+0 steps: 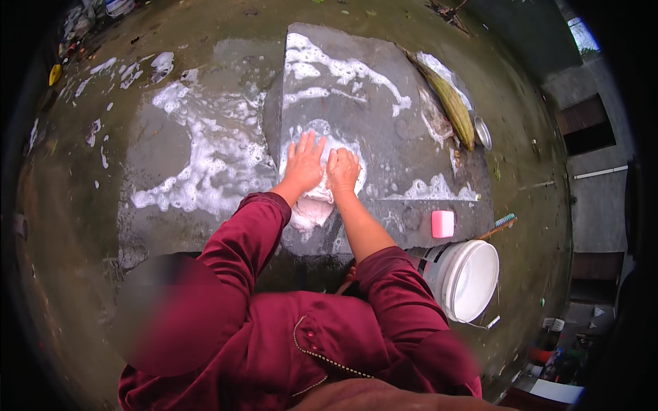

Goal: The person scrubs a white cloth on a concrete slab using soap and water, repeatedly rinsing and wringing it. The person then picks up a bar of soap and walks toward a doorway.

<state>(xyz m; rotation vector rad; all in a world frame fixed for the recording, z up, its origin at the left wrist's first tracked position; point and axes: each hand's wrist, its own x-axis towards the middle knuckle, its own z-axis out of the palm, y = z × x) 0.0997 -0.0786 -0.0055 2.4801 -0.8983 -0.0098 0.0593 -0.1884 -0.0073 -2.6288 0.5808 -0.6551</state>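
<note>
A wet, soapy white cloth [314, 205] lies bunched on a grey stone slab [360, 226], with suds around it. My left hand [304, 167] rests on the cloth's left side, palm down, its fingers straight and spread a little. My right hand [343, 169] is curled over the cloth's right side, its fingers bent into it; how much cloth it grips is partly hidden. A pink bar of soap [442, 224] sits near the slab's front right corner, apart from my hands.
A white plastic bucket [472, 281] stands right of the slab, beside a wooden-handled brush [506, 221]. A dried loofah gourd [448, 100] and a small metal bowl [482, 133] lie at the slab's right edge. Foam [205, 174] spreads over the wet concrete leftward.
</note>
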